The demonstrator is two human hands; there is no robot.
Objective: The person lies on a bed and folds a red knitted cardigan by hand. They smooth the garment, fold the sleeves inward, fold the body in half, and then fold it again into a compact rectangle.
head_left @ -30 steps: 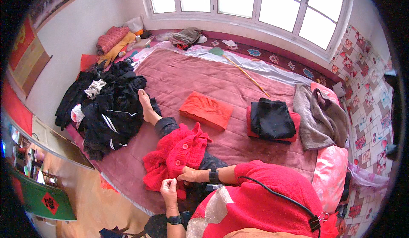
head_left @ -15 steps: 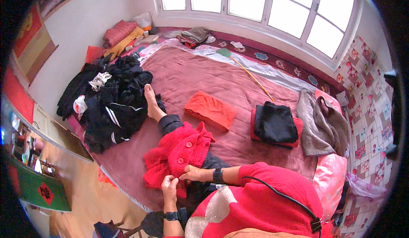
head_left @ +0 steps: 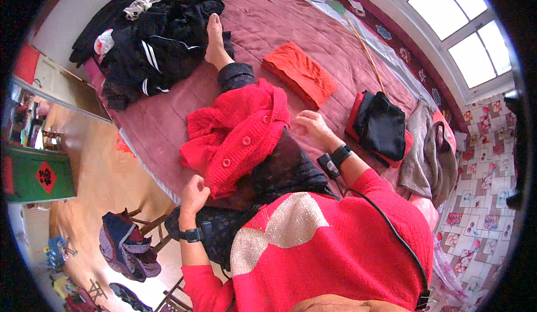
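A red knitted cardigan (head_left: 240, 138) with light buttons lies bunched across my outstretched leg on the bed. At its near left corner is my left hand (head_left: 196, 193), its fingers pinched together on the edge of the knit. My right hand (head_left: 313, 128) hovers over the quilt to the right of the cardigan, fingers loosely bent and apart, with no cloth visible in them. A folded orange-red cloth (head_left: 300, 74) lies just beyond that hand. Farther right sits a stack of folded black garments (head_left: 381, 126) with red cloth beneath.
Black clothes (head_left: 168, 43) are heaped at the far left of the pink quilt (head_left: 251, 10). A grey-brown garment (head_left: 425, 150) lies at the right, and a green fly swatter (head_left: 363, 46) near the window. Clothing hangs over a chair (head_left: 128, 247) on the floor.
My hands were together at the cardigan's buttoned edge and have parted: the right moved away to the right, the left stays at the near corner. The view has tilted down.
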